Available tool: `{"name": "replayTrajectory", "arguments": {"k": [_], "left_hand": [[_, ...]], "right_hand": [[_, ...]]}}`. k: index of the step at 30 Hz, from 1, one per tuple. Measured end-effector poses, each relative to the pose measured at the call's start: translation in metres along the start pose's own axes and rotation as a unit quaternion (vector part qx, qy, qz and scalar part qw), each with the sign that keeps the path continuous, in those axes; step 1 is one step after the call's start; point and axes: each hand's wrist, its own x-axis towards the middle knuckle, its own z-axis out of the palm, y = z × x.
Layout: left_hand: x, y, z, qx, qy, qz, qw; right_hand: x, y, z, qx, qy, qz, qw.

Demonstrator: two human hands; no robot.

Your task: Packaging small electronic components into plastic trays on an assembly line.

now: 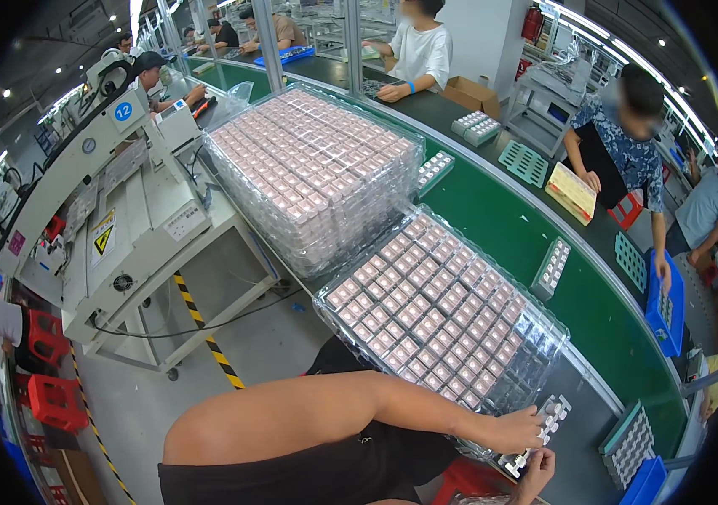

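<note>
A white strip with small cups (554, 418) is met by the fingertips of the left hand (515, 431) just off the near right end of the clear tray (546, 330); whether the fingers are clamped on it cannot be told. On the right hand (534, 478), lower and farther from the tray, thumb and fingertips are drawn together beside a white piece (514, 464); whether it is gripped, or joined to the strip, cannot be told.

The tray is filled with rows of pink-topped parts (426, 307). Behind it, a tall wrapped stack (317, 164) of similar parts is seen; along its far side, a green belt (493, 223). To its right, a rack of pale pieces (628, 446) is placed. Well to its left, a white machine (150, 206) is marked with a round blue label (124, 111) bearing a white numeral, and a yellow warning label (103, 239) with a black triangle; its smaller lettering cannot be read.
</note>
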Motion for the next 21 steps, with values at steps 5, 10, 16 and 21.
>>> {"name": "replayTrajectory", "arguments": {"k": [5,10,16,21], "left_hand": [[0.004,0.005,-0.001,-0.042,-0.029,-0.038,0.998],[0.005,0.007,-0.002,-0.031,0.002,-0.024,0.999],[0.002,0.006,-0.003,-0.045,0.005,-0.033,0.998],[0.003,0.005,0.002,-0.044,0.005,-0.036,0.998]], "right_hand": [[-0.013,-0.039,0.012,-0.036,-0.011,-0.012,0.999],[-0.011,-0.026,0.006,-0.031,-0.011,0.008,0.999],[-0.009,-0.025,0.005,-0.04,-0.006,-0.008,0.999],[-0.005,-0.013,-0.002,-0.042,0.002,-0.028,0.999]]}}
